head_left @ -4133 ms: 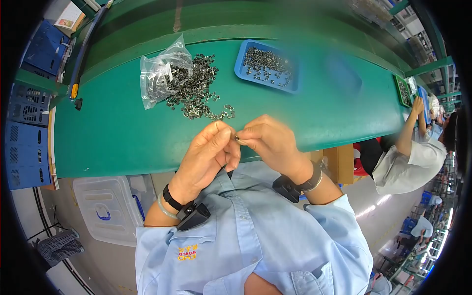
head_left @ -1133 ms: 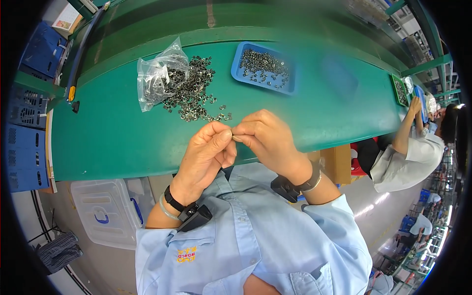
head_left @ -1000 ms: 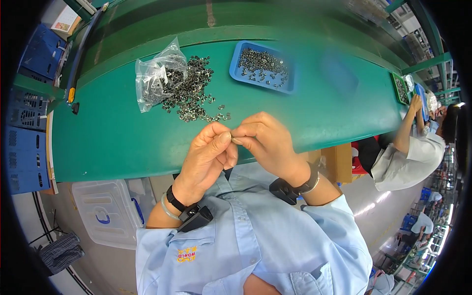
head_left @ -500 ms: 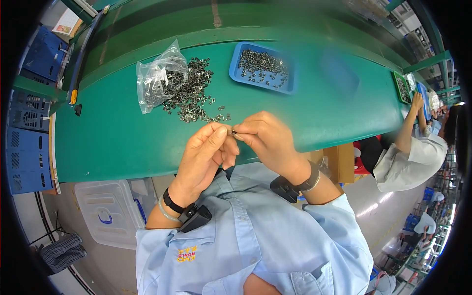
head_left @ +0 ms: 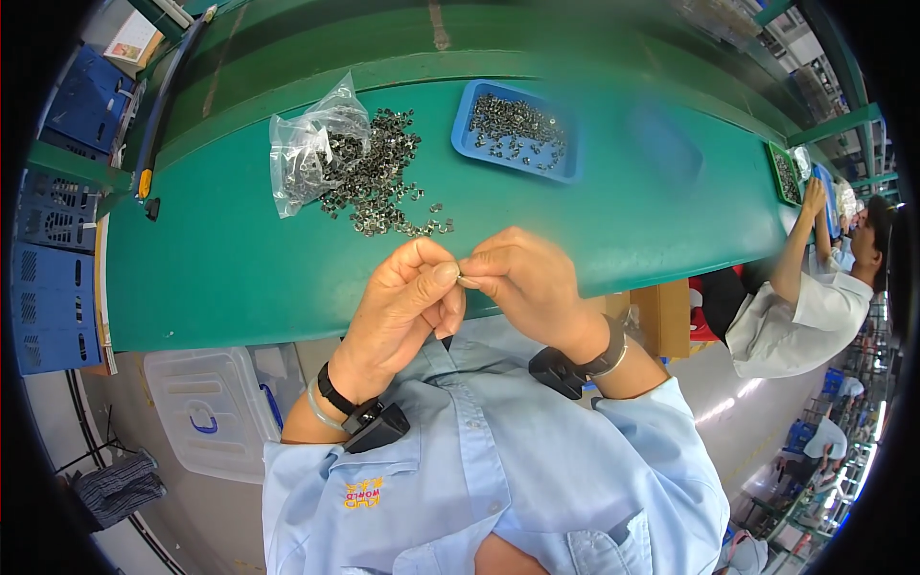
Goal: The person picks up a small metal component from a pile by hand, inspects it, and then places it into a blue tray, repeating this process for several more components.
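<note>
My left hand [head_left: 407,297] and my right hand [head_left: 529,283] meet fingertip to fingertip over the near edge of the green table. Between the pinched thumbs and forefingers of both is a small metal part [head_left: 459,277], mostly hidden by the fingertips; its exact kind is too small to make out. Just beyond my left hand lies a loose heap of small dark and silvery metal parts [head_left: 383,177]. It spills from a clear plastic bag [head_left: 295,163] lying on its side. Farther back, a shallow blue tray [head_left: 569,161] holds many similar small parts.
A green ledge [head_left: 431,67] runs along the table's back. Blue crates [head_left: 57,307] stand at the left, and a lidded clear box [head_left: 206,412] sits below the table edge. At the far right another person [head_left: 805,316] works beside a green tray [head_left: 784,172]. A cardboard box [head_left: 663,321] is under the table.
Both hands have come slightly nearer to me. The dark part that showed between the fingertips is now more covered, and the fingers have shifted around it.
</note>
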`<state>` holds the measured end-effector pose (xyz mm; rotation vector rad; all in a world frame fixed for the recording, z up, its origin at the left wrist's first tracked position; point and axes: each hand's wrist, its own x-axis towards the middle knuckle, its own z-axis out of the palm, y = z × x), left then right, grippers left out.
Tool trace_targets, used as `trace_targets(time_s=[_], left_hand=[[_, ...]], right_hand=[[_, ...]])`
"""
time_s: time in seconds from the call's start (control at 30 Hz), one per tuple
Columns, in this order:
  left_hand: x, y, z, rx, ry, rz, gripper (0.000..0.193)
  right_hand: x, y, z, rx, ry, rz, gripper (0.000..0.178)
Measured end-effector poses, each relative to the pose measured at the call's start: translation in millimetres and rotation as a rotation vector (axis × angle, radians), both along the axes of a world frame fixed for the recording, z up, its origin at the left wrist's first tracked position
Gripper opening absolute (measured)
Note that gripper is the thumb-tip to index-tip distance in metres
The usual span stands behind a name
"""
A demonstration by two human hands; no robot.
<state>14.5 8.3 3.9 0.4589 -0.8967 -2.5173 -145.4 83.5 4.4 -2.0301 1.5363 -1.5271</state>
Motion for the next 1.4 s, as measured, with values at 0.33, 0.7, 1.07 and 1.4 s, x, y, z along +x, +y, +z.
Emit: trace_targets(time_s=[0.33,0.7,1.07,1.4], left_hand=[[0,-3,-2,-0.018,-0.081,0.006,0.017],[-6,-3,0,-0.09,-0.169,0.017,0.02],[26,-20,-17,-0.058,-0.173,0.274,0.017],[21,-19,-21,-0.02,-0.16,0.211,0.016]], right_hand=[[-2,-4,-11,0.07,-0.046,0.0,0.016],[-11,-4,-10,0.107,0.003,-0.037,0.014],[-76,-46,10,0.176,0.289,-0.336,0.018],[-35,-53,-18,0.385,0.4,0.047,0.013]])
